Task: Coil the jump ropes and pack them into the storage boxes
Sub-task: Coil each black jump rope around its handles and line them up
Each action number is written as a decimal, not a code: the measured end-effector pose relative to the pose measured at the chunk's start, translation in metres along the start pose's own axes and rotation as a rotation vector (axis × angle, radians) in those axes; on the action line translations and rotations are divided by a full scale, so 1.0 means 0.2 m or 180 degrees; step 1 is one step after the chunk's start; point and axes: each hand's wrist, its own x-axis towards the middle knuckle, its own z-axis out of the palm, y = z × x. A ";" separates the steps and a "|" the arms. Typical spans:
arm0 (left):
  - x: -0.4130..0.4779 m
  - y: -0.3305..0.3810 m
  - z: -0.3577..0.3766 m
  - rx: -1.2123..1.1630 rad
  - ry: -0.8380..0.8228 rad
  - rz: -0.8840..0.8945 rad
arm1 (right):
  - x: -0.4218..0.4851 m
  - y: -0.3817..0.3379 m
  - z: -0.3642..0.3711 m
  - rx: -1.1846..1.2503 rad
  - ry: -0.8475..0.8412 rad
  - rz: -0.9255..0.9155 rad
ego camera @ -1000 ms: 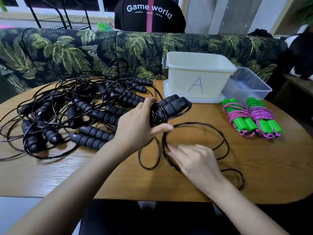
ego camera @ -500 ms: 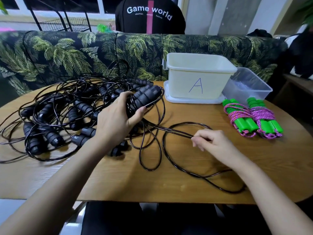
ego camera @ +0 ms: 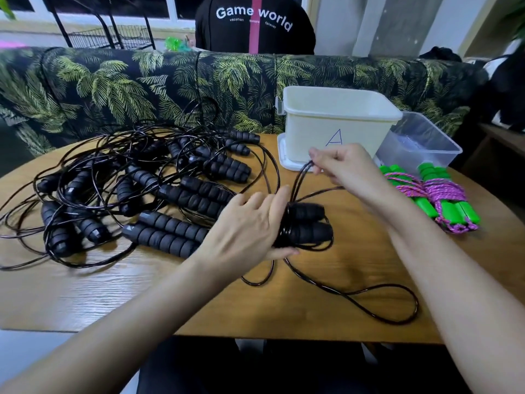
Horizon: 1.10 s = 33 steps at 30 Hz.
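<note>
— The left grip?
— It was curled round two handles, cord wound about them.
— And the right grip?
— It pinched that cord, raised beyond the left grip, just before box A. The pile lay left of both.

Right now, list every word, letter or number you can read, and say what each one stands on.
"Game world": white print on the back of the black shirt of the person behind the sofa.
"vacation", a blurred word, "forever": small line beneath it, barely legible.
"A": blue handwriting on the front of the cream storage box.
Nothing readable on the clear box, the black jump rope or the green-handled ropes.
</note>
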 end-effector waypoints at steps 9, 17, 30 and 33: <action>0.05 -0.07 -0.01 0.0203 -0.0273 -0.0985 | -0.41 -0.08 0.19 -0.1219 0.0219 -0.0897; 0.07 -0.07 -0.07 -0.0294 -0.0282 -0.1334 | -0.43 -0.01 0.18 -0.0205 0.0056 -0.0277; 0.01 -0.04 -0.14 -0.1324 -0.0153 -0.1371 | -0.39 -0.01 0.23 0.0477 0.0038 0.0197; 0.02 -0.04 -0.14 -0.1473 -0.0254 -0.1382 | -0.37 -0.04 0.23 0.0020 0.0604 0.0319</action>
